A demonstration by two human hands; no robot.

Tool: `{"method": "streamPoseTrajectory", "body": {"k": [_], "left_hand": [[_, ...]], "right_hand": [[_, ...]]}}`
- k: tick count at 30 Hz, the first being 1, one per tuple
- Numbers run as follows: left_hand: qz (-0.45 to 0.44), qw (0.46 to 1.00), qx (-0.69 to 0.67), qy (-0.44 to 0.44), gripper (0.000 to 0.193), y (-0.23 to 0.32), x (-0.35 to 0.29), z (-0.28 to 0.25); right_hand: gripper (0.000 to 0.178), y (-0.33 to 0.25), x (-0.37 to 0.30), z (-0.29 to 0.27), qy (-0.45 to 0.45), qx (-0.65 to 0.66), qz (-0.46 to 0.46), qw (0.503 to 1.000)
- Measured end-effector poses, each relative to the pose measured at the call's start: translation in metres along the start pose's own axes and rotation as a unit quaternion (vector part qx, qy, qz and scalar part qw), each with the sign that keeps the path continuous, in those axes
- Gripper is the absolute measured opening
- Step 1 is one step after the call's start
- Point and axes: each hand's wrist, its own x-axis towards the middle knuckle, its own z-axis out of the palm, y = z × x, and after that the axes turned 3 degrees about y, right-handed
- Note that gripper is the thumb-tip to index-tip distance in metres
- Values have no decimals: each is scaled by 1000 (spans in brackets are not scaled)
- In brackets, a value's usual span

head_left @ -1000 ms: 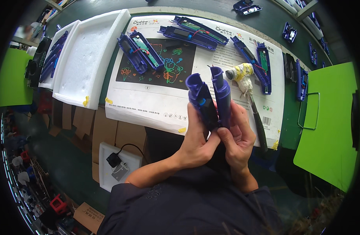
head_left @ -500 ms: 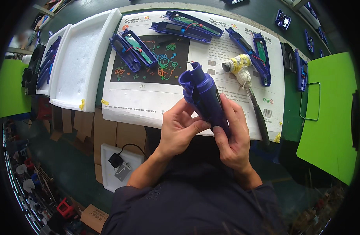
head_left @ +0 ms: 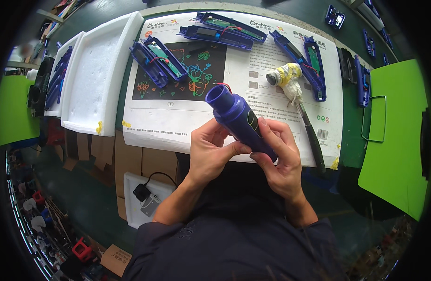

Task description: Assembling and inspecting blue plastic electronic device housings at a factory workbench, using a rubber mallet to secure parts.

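Observation:
A dark blue plastic tube housing (head_left: 242, 117) is tilted between my hands, just above the near edge of the printed sheet. Its narrower round end points up and away to the left, with a red wire sticking out beside it. My left hand (head_left: 211, 152) grips the lower left side, thumb pressed against the tube. My right hand (head_left: 280, 157) closes round the right side and lower end, fingers over a black patch with pale lines. Beyond it lies a hammer (head_left: 311, 138), its head wrapped in white cloth and yellow tape.
Opened blue housings with green circuit boards (head_left: 160, 61) lie across the printed sheet (head_left: 178, 114). White foam trays (head_left: 93, 75) stand at left, one holding blue parts. Lime-green panels (head_left: 391, 136) flank the bench. Below left, a foam tray (head_left: 131, 196) holds a black adapter and cable.
The tube has rolled in my hands. The open gap in its upper end has turned out of sight, and the black patch and red wire now show. Both hands keep their hold.

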Motion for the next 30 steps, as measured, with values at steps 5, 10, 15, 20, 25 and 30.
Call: {"method": "streamPoseTrajectory", "body": {"k": [5, 10, 15, 20, 25, 30], "left_hand": [[-1, 999, -32, -2, 64, 17, 7, 12], [115, 992, 15, -40, 58, 9, 4, 10], [162, 982, 95, -35, 62, 14, 0, 13], [220, 968, 116, -39, 58, 21, -9, 16], [241, 961, 136, -18, 52, 10, -2, 9], [182, 983, 21, -29, 68, 13, 8, -1]], "right_hand": [[64, 12, 9, -13, -39, -175, -157, 971], [41, 17, 24, -13, 42, -86, -63, 993], [43, 30, 40, -1, 164, -160, -217, 949], [35, 24, 46, -2, 152, -170, -233, 945], [33, 32, 48, 0, 137, -162, -218, 953], [39, 17, 42, -23, 21, -114, -120, 986]]}}
